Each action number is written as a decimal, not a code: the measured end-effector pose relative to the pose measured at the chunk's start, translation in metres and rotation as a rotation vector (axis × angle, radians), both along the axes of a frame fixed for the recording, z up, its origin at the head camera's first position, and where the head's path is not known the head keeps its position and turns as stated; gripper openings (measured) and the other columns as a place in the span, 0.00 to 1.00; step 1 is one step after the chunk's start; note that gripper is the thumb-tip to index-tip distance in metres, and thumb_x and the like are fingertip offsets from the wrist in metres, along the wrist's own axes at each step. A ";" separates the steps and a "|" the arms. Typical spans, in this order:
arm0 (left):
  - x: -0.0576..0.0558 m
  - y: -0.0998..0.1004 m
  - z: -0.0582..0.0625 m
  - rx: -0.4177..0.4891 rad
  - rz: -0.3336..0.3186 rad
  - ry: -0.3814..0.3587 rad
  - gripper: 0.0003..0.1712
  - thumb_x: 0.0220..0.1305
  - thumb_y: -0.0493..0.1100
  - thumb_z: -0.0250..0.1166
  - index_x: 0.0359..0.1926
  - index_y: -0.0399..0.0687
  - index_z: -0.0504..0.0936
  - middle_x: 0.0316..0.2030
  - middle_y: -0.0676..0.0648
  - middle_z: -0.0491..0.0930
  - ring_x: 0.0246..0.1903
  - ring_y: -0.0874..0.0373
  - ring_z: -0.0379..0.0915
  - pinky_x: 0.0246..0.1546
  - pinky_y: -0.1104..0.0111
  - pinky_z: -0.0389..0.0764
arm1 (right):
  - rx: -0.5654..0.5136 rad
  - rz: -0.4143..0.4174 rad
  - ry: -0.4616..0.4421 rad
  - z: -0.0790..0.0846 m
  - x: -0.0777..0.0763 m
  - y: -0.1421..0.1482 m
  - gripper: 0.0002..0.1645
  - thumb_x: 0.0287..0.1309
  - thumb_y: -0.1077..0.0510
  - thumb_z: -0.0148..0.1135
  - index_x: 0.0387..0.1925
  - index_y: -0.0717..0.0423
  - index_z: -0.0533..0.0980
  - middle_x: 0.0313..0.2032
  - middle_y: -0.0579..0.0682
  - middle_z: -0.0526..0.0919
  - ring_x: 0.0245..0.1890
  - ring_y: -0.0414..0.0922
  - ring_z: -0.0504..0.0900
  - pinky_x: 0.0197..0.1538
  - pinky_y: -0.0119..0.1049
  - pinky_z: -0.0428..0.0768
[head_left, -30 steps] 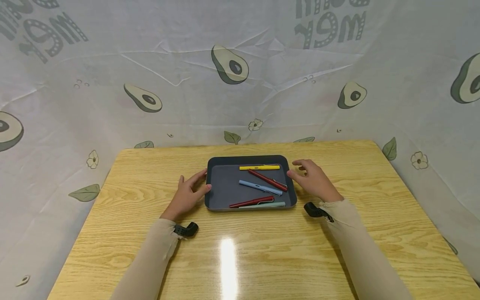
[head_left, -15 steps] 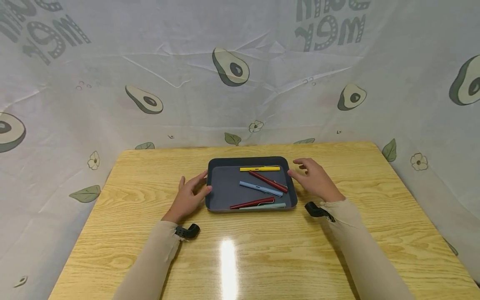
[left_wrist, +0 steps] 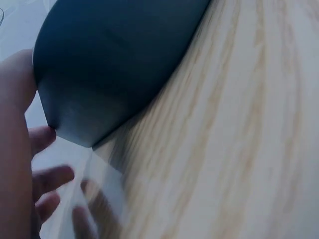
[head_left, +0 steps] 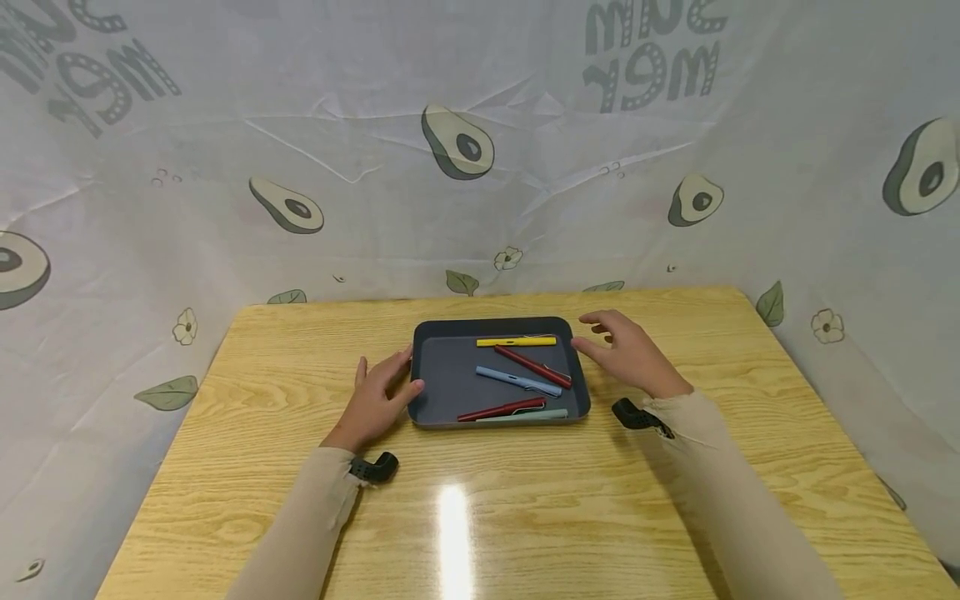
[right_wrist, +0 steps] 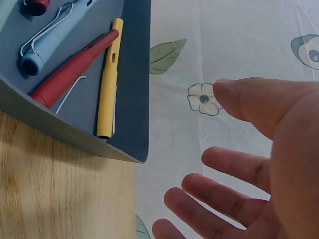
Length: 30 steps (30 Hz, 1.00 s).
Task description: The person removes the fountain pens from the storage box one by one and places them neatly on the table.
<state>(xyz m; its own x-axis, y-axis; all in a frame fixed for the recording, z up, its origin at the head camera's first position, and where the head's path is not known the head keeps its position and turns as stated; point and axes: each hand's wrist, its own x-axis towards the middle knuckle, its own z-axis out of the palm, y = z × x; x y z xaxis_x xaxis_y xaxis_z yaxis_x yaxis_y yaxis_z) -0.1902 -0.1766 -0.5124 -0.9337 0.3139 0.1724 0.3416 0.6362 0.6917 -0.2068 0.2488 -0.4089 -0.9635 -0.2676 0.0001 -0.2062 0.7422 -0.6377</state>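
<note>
A dark grey tray point(head_left: 442, 367) lies on the wooden table with several clip pens inside. A yellow pen point(head_left: 517, 341) is along the far wall, and a dark red pen point(head_left: 532, 366) slants below it. A light blue pen point(head_left: 517, 380) lies mid-tray; another dark red pen point(head_left: 501, 409) and a pale green pen point(head_left: 525, 415) lie at the near wall. My left hand point(head_left: 372, 402) is at the tray's left end, thumb over the rim, fingers loosely spread along the outer wall. Beside the right end, my right hand point(head_left: 626, 354) hovers with fingers apart, holding nothing.
The wooden table point(head_left: 540, 517) stands against a pale cloth point(head_left: 360, 233) printed with avocados, leaves and flowers. Black wrist bands point(head_left: 375, 468) sit over beige sleeves point(head_left: 738, 492).
The head view has shifted slightly, so the whole scene sits a little lower. Both hands, the tray and the pens keep nearly the same places relative to each other.
</note>
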 end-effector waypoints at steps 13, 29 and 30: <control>0.005 0.004 0.003 -0.199 0.021 0.008 0.39 0.78 0.64 0.51 0.80 0.50 0.63 0.79 0.41 0.57 0.80 0.41 0.44 0.76 0.39 0.27 | 0.024 0.027 -0.049 -0.003 0.003 -0.002 0.33 0.75 0.47 0.60 0.72 0.61 0.69 0.70 0.62 0.70 0.69 0.63 0.70 0.67 0.64 0.71; 0.007 0.004 0.002 -0.183 0.018 0.028 0.39 0.78 0.64 0.52 0.80 0.50 0.62 0.79 0.40 0.58 0.80 0.41 0.44 0.77 0.39 0.28 | -0.002 0.116 -0.059 0.005 -0.009 -0.031 0.32 0.70 0.50 0.68 0.69 0.59 0.73 0.66 0.60 0.76 0.65 0.60 0.75 0.65 0.59 0.75; 0.007 0.004 0.002 -0.184 0.018 0.027 0.39 0.78 0.64 0.52 0.80 0.50 0.62 0.79 0.41 0.58 0.80 0.41 0.44 0.77 0.39 0.28 | -0.003 0.121 -0.060 0.004 -0.009 -0.033 0.32 0.70 0.51 0.68 0.69 0.60 0.73 0.66 0.60 0.77 0.64 0.60 0.76 0.64 0.59 0.76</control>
<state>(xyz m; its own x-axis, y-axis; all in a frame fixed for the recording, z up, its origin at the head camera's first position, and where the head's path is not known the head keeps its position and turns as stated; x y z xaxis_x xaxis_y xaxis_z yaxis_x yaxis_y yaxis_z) -0.1837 -0.1726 -0.5104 -0.9351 0.3260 0.1388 0.3462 0.7574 0.5536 -0.2162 0.2161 -0.4046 -0.9225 -0.3819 -0.0556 -0.2554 0.7122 -0.6539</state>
